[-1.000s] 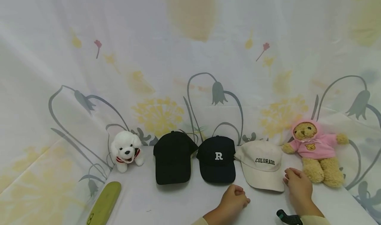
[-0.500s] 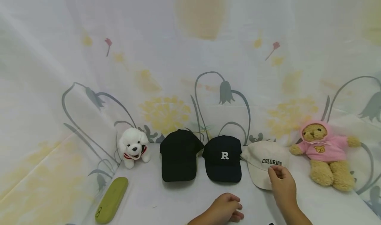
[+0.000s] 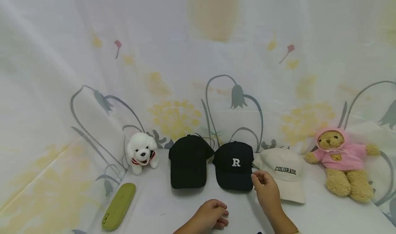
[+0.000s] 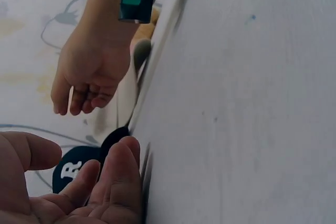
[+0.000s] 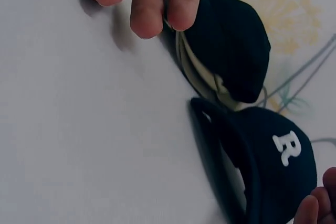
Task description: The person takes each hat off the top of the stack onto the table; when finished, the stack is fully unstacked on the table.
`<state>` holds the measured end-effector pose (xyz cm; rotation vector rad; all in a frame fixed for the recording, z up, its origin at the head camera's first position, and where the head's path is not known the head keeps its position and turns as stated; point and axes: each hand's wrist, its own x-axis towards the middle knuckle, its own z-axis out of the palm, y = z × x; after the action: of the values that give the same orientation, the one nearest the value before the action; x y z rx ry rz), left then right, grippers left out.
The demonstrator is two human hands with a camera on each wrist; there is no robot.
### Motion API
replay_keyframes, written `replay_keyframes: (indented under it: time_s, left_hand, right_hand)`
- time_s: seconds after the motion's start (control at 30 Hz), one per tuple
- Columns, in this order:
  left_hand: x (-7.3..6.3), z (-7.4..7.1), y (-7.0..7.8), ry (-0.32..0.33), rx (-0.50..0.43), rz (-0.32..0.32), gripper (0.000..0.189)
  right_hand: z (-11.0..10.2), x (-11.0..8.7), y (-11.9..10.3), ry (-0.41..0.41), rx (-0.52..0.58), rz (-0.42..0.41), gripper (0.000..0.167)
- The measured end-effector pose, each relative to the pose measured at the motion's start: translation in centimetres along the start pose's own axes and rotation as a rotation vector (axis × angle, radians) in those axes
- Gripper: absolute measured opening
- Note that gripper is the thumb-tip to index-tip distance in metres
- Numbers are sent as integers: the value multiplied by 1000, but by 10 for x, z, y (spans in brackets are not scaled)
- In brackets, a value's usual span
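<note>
My right hand (image 3: pixel 266 191) hovers in front of the navy cap with a white R (image 3: pixel 233 167) and the cream COLORADO cap (image 3: pixel 283 172). Its fingers bend loosely with nothing in them; in the right wrist view its fingertips (image 5: pixel 310 211) come near the R cap's side, and contact cannot be told. My left hand (image 3: pixel 210 215) is lower and to the left, over the white table, fingers relaxed and holding nothing. Beyond it stands the plain black cap (image 3: pixel 188 163). In the left wrist view the left fingers (image 4: pixel 113 187) partly cover the R cap.
A white plush dog (image 3: pixel 142 151) sits at the table's back left, with a green glasses case (image 3: pixel 119 206) in front of it. To the right, a teddy bear in a pink hoodie (image 3: pixel 341 162) leans against the flowered curtain (image 3: pixel 173 55). The white table (image 3: pixel 154 196) lies beneath everything.
My right hand has moved left, from between the cream cap and the bear to the R cap's right side. My left hand has also shifted left, its fingers loosening. The view has turned slightly right, then left.
</note>
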<state>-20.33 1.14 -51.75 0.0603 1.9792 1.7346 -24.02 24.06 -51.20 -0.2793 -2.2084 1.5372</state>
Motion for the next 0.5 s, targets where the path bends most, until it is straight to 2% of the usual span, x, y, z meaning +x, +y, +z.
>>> replay_keyframes:
  time_s: [0.23, 0.37, 0.5]
  left_hand:
    - [-5, -26, -3, 89, -73, 2, 18]
    - [-6, -38, -9, 109, -94, 5, 19]
    - [-8, -60, -13, 118, -114, 17, 24]
  right_hand:
    - [28, -1, -7, -83, 121, -3, 19]
    - [39, -3, -14, -112, 156, 8, 18]
    - [53, -2, -22, -131, 197, -8, 18]
